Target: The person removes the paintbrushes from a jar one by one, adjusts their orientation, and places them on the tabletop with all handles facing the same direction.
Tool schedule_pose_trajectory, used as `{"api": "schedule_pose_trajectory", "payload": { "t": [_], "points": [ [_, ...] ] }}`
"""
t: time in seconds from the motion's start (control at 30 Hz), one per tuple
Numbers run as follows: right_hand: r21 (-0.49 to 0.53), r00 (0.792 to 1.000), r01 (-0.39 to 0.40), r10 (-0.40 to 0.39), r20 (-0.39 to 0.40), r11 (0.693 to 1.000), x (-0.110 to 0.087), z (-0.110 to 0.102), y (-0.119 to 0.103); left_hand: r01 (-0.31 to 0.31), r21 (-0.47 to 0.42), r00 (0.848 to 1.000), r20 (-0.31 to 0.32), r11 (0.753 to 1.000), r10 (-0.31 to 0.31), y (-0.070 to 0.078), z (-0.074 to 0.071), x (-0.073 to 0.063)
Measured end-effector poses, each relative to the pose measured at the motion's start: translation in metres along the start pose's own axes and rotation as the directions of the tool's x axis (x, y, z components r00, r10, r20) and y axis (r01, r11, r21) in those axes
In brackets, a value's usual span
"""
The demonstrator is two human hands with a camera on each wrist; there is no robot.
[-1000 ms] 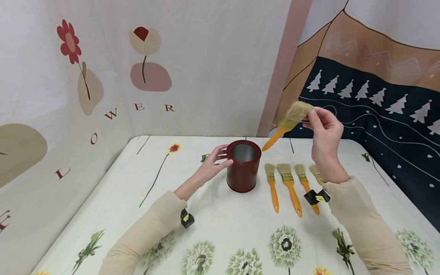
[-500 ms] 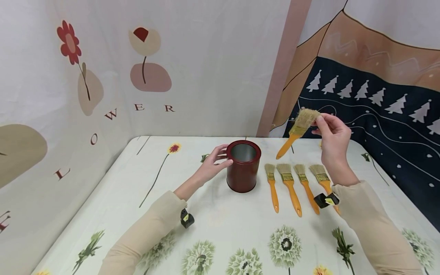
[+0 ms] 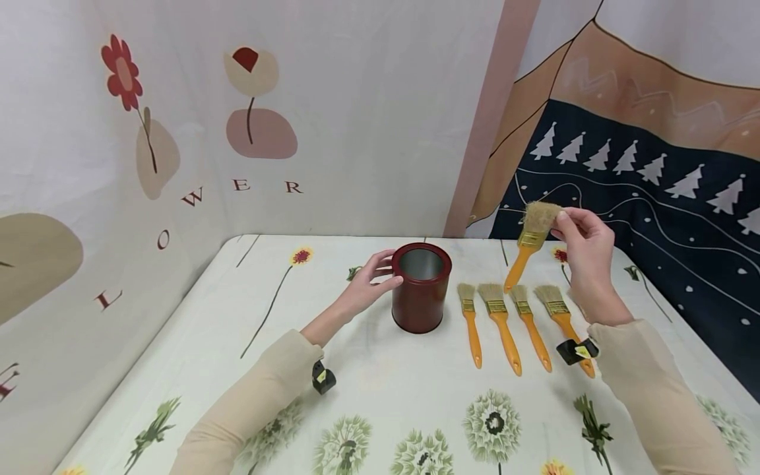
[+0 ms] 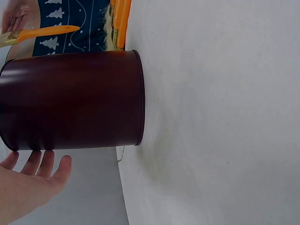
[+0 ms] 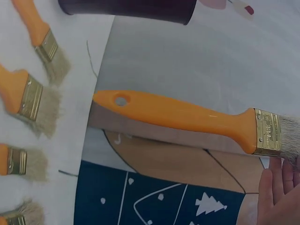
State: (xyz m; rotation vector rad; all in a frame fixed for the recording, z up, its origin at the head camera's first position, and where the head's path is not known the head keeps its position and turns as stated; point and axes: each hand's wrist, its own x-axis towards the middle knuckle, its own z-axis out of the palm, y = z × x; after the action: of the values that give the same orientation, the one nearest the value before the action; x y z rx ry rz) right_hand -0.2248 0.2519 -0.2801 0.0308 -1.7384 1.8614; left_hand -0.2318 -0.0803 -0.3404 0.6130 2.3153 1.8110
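My left hand [image 3: 368,280] touches the left side of a dark red, open-topped metal can [image 3: 419,303] standing upright. In the left wrist view, its spread fingertips [image 4: 47,157] rest against the can's wall. My right hand [image 3: 584,247] pinches a paintbrush [image 3: 528,241] by its bristles, above the table and right of the can. The brush's orange handle hangs down toward the left, its tip in front of the lying brushes in the head view. The right wrist view shows the held brush's handle [image 5: 173,112] and brass ferrule, with the bristles cut off at the frame's edge.
Several paintbrushes with orange handles lie in a row on the table right of the can, bristles away from me: a narrow brush [image 3: 472,330] is leftmost, a wide brush [image 3: 561,313] rightmost. A flowered white cloth [image 3: 368,389] covers the table. Printed curtains [image 3: 368,119] hang behind.
My right hand has moved right and down with the paintbrush, away from the can. The brush's handle now hangs more steeply. The left hand and can have stayed put.
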Motion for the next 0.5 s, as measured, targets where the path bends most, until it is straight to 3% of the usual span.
{"api": "schedule_pose_trajectory", "payload": {
  "t": [0.5],
  "points": [
    [-0.063, 0.996, -0.073, 0.069, -0.057, 0.995, 0.015, -0.021, 0.005, -0.008, 0.000, 1.000, 0.005, 1.000, 0.008, 0.001, 0.000, -0.001]
  ]
}}
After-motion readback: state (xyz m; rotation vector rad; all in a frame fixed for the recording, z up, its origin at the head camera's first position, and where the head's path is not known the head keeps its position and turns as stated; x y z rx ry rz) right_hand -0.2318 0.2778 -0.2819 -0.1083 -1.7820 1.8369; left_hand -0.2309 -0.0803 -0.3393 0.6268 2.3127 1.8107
